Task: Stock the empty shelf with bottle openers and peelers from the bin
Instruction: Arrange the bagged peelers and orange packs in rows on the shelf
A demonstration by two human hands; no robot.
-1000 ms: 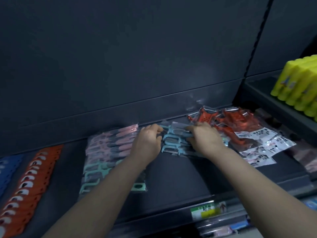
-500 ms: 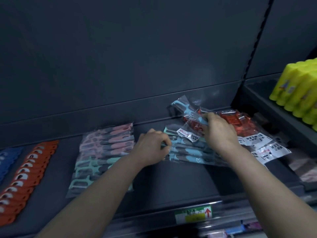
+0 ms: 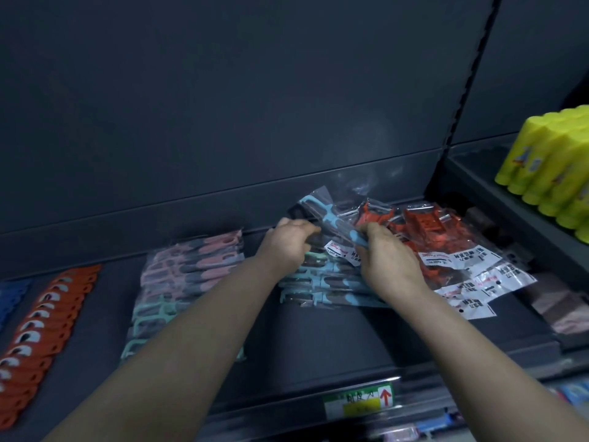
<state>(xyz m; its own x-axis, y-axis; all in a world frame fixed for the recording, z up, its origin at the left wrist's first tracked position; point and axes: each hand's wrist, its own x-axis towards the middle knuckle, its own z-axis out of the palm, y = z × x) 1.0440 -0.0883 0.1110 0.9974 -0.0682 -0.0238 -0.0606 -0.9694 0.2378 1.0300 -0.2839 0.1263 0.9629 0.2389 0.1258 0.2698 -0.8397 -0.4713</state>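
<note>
Dark store shelf (image 3: 318, 339), partly stocked: orange bottle openers (image 3: 47, 311) at left, pink and teal peelers (image 3: 191, 269) beside them. Both hands, a second ago pressing on the blue peeler stack (image 3: 322, 285), now pinch one bagged blue peeler (image 3: 325, 215) tilted up above it: left hand (image 3: 288, 247) on the wrapper, right hand (image 3: 387, 260) on the handle. It is probably being re-laid.

Shelf-edge tag (image 3: 358, 401) shows a red up arrow; labels (image 3: 446, 260) on peeler packets (image 3: 424, 226) are unreadably blurred
</note>
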